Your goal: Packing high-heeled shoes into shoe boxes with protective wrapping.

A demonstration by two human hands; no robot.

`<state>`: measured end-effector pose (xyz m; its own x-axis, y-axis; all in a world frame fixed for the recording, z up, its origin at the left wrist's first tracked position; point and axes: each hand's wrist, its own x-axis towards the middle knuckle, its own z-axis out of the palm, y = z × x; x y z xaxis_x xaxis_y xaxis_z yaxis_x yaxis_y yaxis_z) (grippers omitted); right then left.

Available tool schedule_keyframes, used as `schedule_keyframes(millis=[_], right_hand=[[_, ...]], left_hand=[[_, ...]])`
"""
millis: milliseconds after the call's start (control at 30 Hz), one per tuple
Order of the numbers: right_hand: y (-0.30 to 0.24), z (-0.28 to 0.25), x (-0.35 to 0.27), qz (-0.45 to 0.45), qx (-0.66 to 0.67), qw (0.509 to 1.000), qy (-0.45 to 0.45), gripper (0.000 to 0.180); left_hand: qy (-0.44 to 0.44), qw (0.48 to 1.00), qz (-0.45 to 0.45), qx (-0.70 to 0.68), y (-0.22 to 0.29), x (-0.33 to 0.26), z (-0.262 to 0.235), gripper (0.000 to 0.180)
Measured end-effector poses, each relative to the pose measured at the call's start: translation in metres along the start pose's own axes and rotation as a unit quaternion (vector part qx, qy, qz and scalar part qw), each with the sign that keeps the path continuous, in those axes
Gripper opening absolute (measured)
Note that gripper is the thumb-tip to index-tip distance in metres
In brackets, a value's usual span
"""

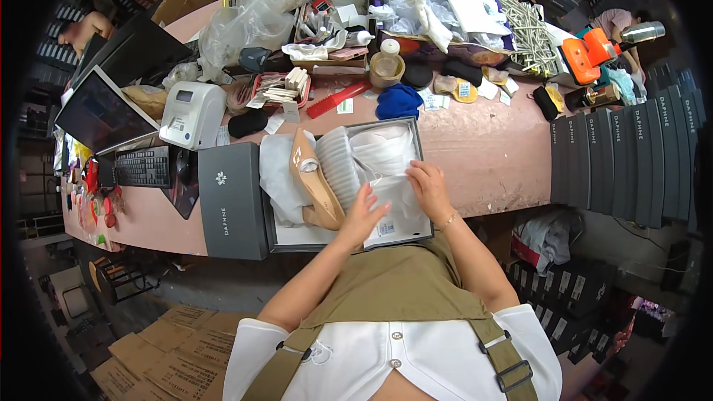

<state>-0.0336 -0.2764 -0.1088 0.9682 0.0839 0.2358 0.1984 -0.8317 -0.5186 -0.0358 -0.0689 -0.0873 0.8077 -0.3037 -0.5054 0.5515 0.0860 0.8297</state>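
Shoe box: an open dark grey box (422, 150) lies on the pink surface (490, 156) right in front of the person, with white tissue paper (382, 150) spread inside it.
Shoe: a beige high-heeled shoe (315, 182) lies on its side in the left half of the box, just beside the left hand.
Left hand: the left hand (362, 215) reaches over the near edge of the box, fingers spread flat on the tissue paper; its grip is apart, pressing and not clamped on anything.
Right hand: the right hand (428, 187) lies further in, palm down on the tissue, fingertips bent onto the paper's edge; whether the grip pinches the paper I cannot tell. A thin bracelet sits at the wrist.
Arms: both forearms come up from the lower edge and converge over the box.
Lid: the dark grey box lid (232, 200) with a small white flower mark lies touching the box on its left.
Label: a small white sticker (385, 228) shows near the box's front edge, beside the left hand.
Printer: a white label printer (191, 113) stands behind the lid, with a black keyboard (143, 166) to its left.
Stack: a row of dark grey boxes (624, 160) stands on edge at the right end of the surface.
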Motion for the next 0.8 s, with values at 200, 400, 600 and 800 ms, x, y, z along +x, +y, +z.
schedule_keyframes(millis=[200, 400, 600, 800], right_hand=[[0.009, -0.042, -0.035, 0.317, 0.423, 0.831, 0.173, 0.015], [-0.086, -0.111, 0.03, 0.151, 0.438, 0.884, -0.064, 0.032], [-0.004, 0.031, 0.052, 0.048, -0.068, 0.982, -0.167, 0.055], [-0.039, -0.031, 0.067, 0.062, 0.042, 0.986, -0.148, 0.045]], left_hand=[[0.03, 0.996, -0.042, 0.073, -0.037, 0.019, 0.033, 0.059], [-0.252, 0.882, 0.327, 0.227, -0.024, 0.014, 0.079, 0.034], [-0.424, 0.834, 0.042, 0.35, 0.009, 0.002, 0.059, 0.034], [0.07, 0.994, 0.08, 0.021, 0.01, 0.004, -0.001, 0.058]])
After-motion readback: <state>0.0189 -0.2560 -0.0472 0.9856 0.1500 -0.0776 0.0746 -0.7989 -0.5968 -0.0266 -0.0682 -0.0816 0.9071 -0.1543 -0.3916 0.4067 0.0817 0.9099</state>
